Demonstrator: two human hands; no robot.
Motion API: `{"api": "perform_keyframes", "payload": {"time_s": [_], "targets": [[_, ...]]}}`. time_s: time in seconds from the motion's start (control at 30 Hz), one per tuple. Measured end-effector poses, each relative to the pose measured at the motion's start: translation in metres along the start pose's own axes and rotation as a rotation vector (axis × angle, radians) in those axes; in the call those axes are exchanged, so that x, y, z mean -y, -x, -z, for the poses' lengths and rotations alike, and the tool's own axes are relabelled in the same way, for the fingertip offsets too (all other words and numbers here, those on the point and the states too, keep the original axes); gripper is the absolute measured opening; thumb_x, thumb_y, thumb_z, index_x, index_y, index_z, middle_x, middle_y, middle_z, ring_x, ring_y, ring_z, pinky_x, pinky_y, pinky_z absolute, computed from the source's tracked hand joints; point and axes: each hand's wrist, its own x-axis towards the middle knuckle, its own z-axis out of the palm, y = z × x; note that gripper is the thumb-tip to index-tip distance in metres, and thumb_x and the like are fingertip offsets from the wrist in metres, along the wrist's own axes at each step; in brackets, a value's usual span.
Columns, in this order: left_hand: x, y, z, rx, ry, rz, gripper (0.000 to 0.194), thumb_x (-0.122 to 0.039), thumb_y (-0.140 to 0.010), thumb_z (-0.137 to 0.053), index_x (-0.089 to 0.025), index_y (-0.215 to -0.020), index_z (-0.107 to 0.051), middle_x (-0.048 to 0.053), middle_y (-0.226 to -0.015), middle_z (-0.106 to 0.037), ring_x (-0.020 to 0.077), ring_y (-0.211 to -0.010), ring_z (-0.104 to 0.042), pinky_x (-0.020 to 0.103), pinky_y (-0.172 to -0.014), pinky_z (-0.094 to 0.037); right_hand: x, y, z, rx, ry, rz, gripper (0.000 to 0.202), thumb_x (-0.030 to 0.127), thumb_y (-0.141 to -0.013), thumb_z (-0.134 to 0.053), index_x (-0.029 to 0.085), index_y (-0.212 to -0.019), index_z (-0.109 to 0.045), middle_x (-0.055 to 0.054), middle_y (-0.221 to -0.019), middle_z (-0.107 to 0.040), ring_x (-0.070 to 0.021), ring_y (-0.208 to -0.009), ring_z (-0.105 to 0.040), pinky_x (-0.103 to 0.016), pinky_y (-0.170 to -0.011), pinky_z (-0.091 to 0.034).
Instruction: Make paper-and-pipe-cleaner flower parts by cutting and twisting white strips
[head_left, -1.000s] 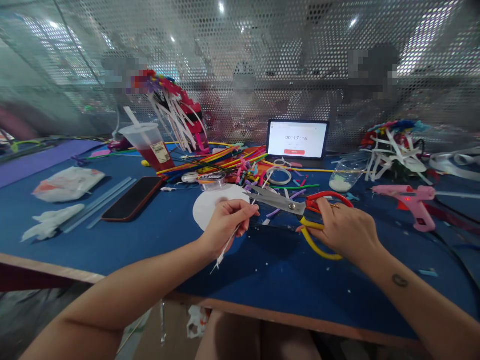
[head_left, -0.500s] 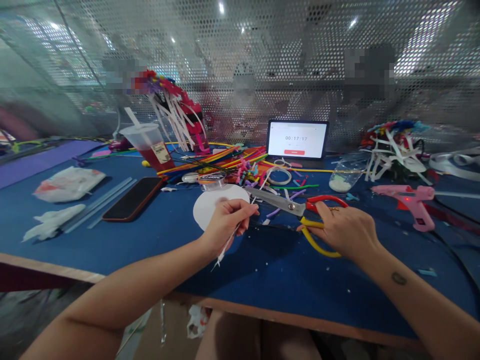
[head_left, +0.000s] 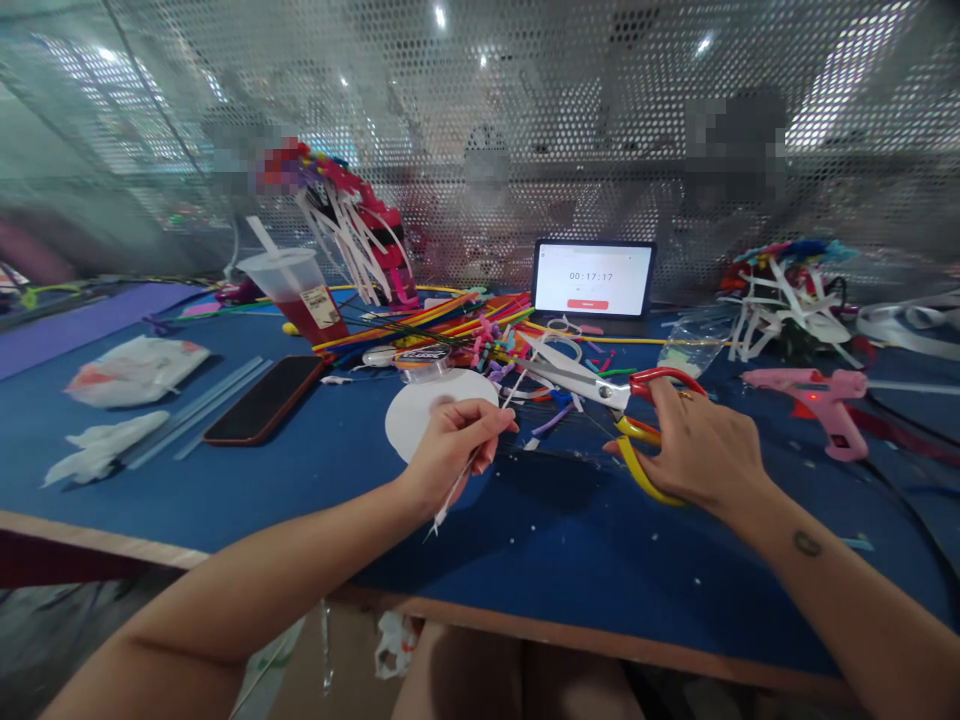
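Observation:
Above the table's front part, my left hand is closed in a pinch on a thin white strip. One end pokes up past the fingertips; the frayed lower end hangs below the hand. My right hand grips a pair of scissors by its red and yellow handles. Their blades are parted a little and point left, close to the strip's upper end but seemingly apart from it. Behind my left hand lies a white paper disc, partly covered by the hand.
Pipe cleaners are heaped at the back, before a tablet showing a timer. Left are a drink cup, a phone and clear glue sticks. A pink glue gun with a cord lies right, near white ribbons.
The scissors have moved up and to the right with my right hand, and their blades have parted. My left hand stays nearly still with the white strip.

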Motion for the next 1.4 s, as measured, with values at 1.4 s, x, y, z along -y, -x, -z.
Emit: {"api": "perform_keyframes", "payload": {"time_s": [1.4], "targets": [[0.003,-0.006,0.007,-0.183,-0.432,-0.208,0.022,-0.035,-0.070,-0.064,-0.015,-0.062,-0.061,-0.004,-0.042,-0.051,0.0044,-0.036,-0.042,0.016,-0.036,-0.033,0.000,0.003,0.007,0.008,0.156,0.064,0.064,0.064,-0.083,-0.025,0.012,-0.100,-0.060,-0.008,-0.054,-0.061,-0.0187,-0.050,-0.056,-0.025,-0.045,-0.017]]}}
